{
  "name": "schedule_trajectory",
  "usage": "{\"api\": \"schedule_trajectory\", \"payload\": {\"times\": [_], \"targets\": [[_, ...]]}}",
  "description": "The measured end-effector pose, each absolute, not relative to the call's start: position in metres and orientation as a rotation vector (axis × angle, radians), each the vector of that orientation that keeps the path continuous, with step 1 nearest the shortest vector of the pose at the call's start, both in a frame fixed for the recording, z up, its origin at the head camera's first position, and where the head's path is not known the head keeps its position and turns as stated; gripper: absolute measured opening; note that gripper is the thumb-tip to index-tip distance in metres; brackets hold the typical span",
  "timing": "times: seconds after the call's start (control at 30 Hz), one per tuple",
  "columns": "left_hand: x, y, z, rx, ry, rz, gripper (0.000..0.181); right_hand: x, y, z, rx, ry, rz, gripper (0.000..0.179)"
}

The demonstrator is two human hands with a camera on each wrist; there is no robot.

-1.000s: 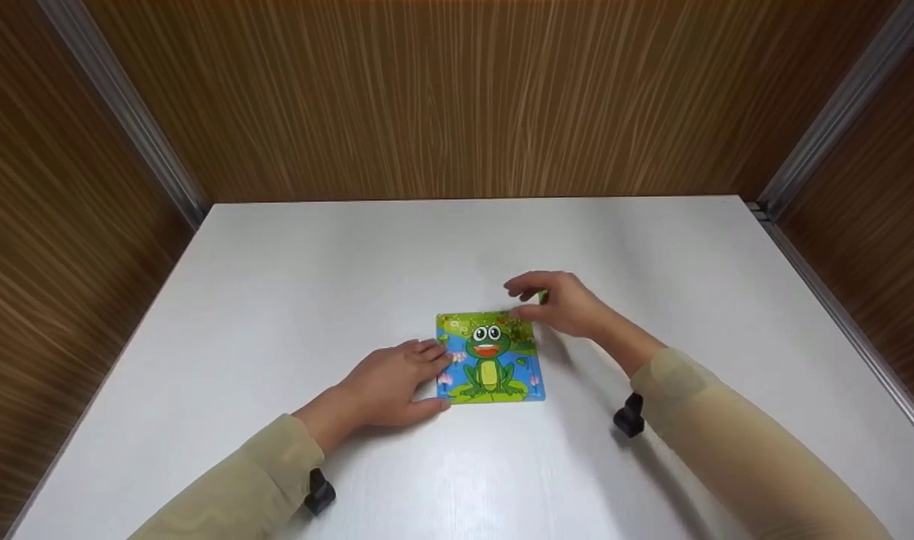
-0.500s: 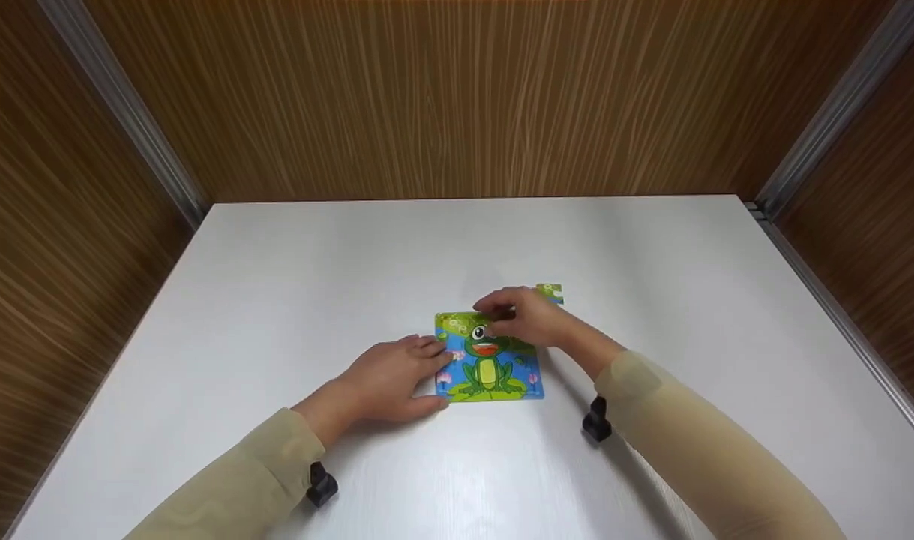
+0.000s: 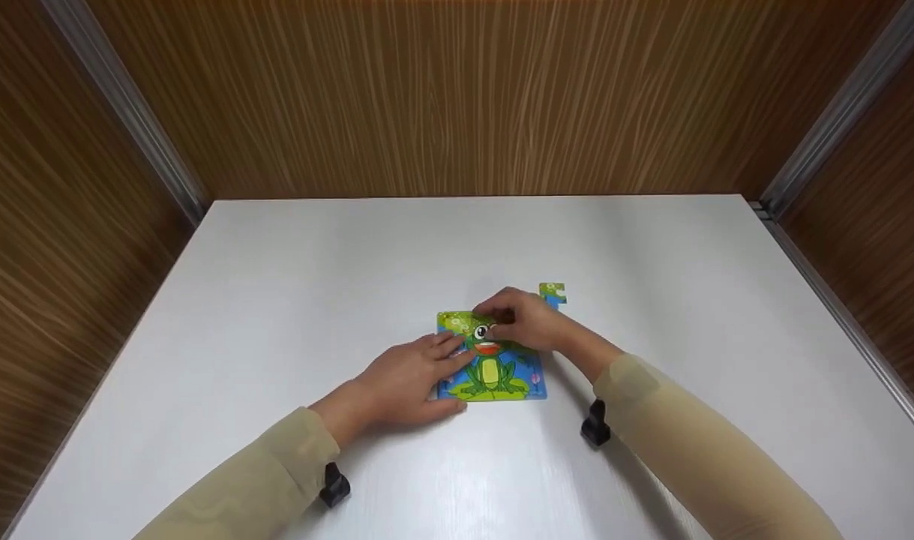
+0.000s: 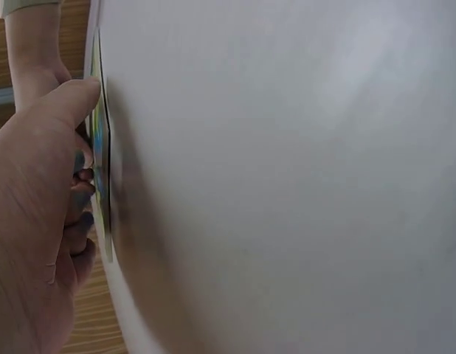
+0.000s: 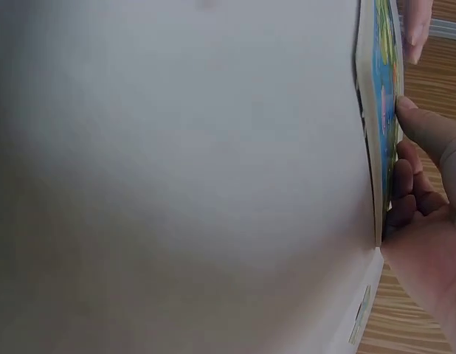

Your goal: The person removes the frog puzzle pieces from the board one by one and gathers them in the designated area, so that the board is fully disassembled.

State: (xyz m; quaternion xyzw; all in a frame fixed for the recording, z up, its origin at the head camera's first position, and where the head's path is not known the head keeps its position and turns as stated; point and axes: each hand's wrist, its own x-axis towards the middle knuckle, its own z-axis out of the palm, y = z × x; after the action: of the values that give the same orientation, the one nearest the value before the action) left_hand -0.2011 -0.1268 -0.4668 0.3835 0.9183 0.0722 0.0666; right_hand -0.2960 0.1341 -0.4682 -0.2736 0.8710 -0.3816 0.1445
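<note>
A square frog jigsaw puzzle (image 3: 490, 371) in green and blue lies flat on the white table in the head view. My left hand (image 3: 412, 379) rests on its left side with extended fingers, the fingertips reaching toward the frog's face and the thumb at the lower edge. Curled fingers and thumb of my right hand (image 3: 528, 322) grip at the puzzle's upper part, covering one of the frog's eyes. The right wrist view has the right thumb (image 5: 416, 114) against the picture side; what lies under the fingers is hidden. Behind this hand lies a loose puzzle piece (image 3: 552, 289).
The white table (image 3: 337, 262) is bordered by wood-grain panels (image 3: 457, 97) at the back and both sides. A metal rail (image 3: 805, 135) runs up the back right corner. Black wrist mounts (image 3: 596, 425) hang below both sleeves.
My right hand has moved left and down onto the puzzle's upper part, uncovering the loose piece behind it. My left hand has slid slightly right, farther over the picture.
</note>
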Motion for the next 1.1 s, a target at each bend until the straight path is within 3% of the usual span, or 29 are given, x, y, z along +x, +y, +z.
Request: {"api": "schedule_trajectory", "payload": {"times": [0.37,1.1], "targets": [[-0.1985,-0.1271,-0.4697,1.126,2.761,0.242,0.073,-0.2931,0.1328,-0.4648,-0.931,2.45,-1.041,0.039],[-0.2011,-0.1252,-0.4737,1.115,2.766,0.246,0.072,-0.293,0.1306,-0.4612,-0.942,2.437,-0.923,0.039]]}}
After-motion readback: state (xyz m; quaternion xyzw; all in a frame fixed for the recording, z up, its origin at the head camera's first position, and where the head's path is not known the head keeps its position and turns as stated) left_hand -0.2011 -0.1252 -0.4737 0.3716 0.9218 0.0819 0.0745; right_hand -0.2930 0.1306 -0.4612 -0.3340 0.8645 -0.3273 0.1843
